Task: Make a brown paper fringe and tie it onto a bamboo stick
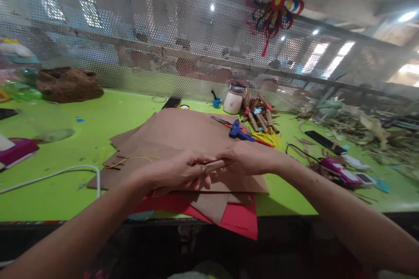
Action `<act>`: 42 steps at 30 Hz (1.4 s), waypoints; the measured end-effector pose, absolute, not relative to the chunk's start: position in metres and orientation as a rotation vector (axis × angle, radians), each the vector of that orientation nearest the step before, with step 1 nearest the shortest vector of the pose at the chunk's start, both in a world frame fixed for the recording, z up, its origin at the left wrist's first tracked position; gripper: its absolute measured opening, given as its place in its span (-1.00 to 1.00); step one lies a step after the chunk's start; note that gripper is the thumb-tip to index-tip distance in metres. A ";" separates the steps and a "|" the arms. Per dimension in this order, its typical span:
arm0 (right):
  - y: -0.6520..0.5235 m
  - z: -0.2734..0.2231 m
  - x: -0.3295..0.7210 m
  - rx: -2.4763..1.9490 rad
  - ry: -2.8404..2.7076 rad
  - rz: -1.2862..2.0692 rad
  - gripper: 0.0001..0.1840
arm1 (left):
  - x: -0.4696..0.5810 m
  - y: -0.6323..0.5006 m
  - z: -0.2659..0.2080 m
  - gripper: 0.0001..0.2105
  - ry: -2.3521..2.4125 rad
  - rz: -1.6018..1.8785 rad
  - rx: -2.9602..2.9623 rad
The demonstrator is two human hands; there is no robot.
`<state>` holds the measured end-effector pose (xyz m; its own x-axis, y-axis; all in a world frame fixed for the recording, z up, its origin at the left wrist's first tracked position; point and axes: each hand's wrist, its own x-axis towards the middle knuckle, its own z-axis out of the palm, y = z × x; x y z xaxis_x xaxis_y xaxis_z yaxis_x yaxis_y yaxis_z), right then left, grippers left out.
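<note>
Past held brn roll, blue pot stands w/ blk stick inside.

Brown roll: ends hidden in left hand, right hand; red sheet below grip partly covered; purple device far left of grip cut off

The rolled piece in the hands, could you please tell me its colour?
The rolled piece is light brown, seen in the head view.
</note>
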<state>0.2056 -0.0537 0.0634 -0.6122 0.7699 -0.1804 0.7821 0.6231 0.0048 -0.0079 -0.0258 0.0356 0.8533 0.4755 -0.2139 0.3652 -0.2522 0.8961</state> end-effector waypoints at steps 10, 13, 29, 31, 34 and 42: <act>-0.063 0.054 0.209 1.382 2.745 0.038 -0.78 | -0.012 -0.017 0.017 -0.61 0.572 0.173 1.574; -0.062 0.049 0.211 1.396 2.781 -0.026 -0.80 | -0.012 -0.015 0.013 -0.64 0.526 0.148 1.549; -0.062 0.041 0.211 1.432 2.820 -0.290 -0.74 | -0.006 -0.011 0.017 -0.70 0.510 0.135 1.879; -0.061 0.042 0.210 1.423 2.832 -0.309 -0.75 | -0.003 -0.013 0.018 -0.66 0.570 0.144 2.015; -0.059 0.044 0.207 1.403 2.849 -0.331 -0.75 | 0.001 -0.018 0.018 -0.65 0.744 0.202 2.208; -0.056 0.043 0.209 1.385 2.821 -0.256 -0.78 | 0.007 -0.025 0.024 -0.69 0.962 0.209 2.448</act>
<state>0.2092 -0.0561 0.0427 -0.6138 0.7871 -0.0609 0.7852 0.6007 -0.1502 0.0065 -0.0250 0.0243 0.7388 0.6728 -0.0381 0.5965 -0.6266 0.5015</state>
